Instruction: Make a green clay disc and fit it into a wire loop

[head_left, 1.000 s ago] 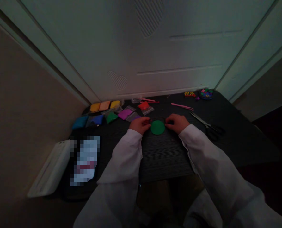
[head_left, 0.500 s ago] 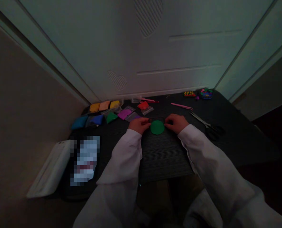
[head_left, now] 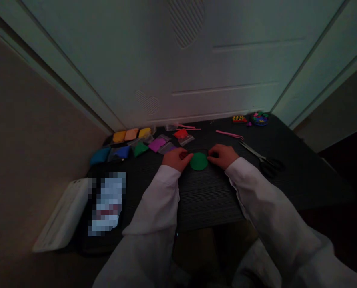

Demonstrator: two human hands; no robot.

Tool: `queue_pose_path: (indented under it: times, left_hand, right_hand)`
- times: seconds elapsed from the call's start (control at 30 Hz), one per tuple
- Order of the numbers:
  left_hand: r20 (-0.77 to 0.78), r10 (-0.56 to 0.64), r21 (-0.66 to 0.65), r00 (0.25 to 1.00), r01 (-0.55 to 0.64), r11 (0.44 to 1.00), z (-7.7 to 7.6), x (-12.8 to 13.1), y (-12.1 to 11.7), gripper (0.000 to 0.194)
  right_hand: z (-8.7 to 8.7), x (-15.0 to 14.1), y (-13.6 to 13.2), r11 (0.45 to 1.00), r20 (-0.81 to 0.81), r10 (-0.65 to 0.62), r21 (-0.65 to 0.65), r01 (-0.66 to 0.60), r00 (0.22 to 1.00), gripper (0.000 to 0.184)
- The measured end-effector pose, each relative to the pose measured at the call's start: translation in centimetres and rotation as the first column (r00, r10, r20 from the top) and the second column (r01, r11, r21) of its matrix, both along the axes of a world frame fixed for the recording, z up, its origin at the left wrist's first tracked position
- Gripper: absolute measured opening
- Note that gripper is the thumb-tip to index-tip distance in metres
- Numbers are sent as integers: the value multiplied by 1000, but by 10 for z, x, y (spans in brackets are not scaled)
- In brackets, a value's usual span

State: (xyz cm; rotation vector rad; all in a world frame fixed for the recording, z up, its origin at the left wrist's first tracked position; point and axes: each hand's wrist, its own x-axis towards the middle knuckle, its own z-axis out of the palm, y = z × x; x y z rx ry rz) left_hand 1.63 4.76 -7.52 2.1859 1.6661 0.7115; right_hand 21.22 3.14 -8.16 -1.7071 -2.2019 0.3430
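A flat green disc (head_left: 199,161), rounded at its near edge, lies between my two hands over the dark tabletop. Along its far edge runs a dark, see-through strip (head_left: 201,151) whose kind I cannot make out. My left hand (head_left: 174,159) is closed at the disc's left side, the thumb on its edge and the other fingers curled behind. On the opposite side my right hand (head_left: 225,156) pinches near the upper right edge with thumb and forefinger. The fingertips are dim and partly hidden.
Small bags of coloured material, including a red bag (head_left: 181,134) and a purple bag (head_left: 158,144), lie behind my left hand. Pink tweezers (head_left: 229,134) and scissors (head_left: 261,157) lie to the right. A lit, blurred screen (head_left: 109,204) and a white object (head_left: 63,216) are left.
My left hand has shifted its grip, its thumb now further along the disc's left edge. The right hand and disc have hardly moved.
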Motion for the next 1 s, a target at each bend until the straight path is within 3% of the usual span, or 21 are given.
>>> queue_pose_path:
  times: [0.17, 0.4, 0.8, 1.0]
  left_hand:
    - [-285, 65, 118, 956, -33, 992, 8, 8, -8, 39]
    - [-471, 123, 23, 874, -128, 992, 17, 22, -15, 42]
    - [-505, 100, 14, 857, -108, 994, 21, 24, -17, 40]
    - [-463, 158, 30, 872, -163, 986, 22, 25, -19, 38]
  right_hand:
    - [4, -1, -4, 999, 37, -12, 39, 11, 999, 28]
    - [14, -16, -15, 979, 145, -128, 178, 101, 981, 38]
    - [13, -25, -16, 960, 229, -231, 212, 184, 946, 45]
    - [14, -29, -17, 955, 242, -247, 224, 194, 938, 44]
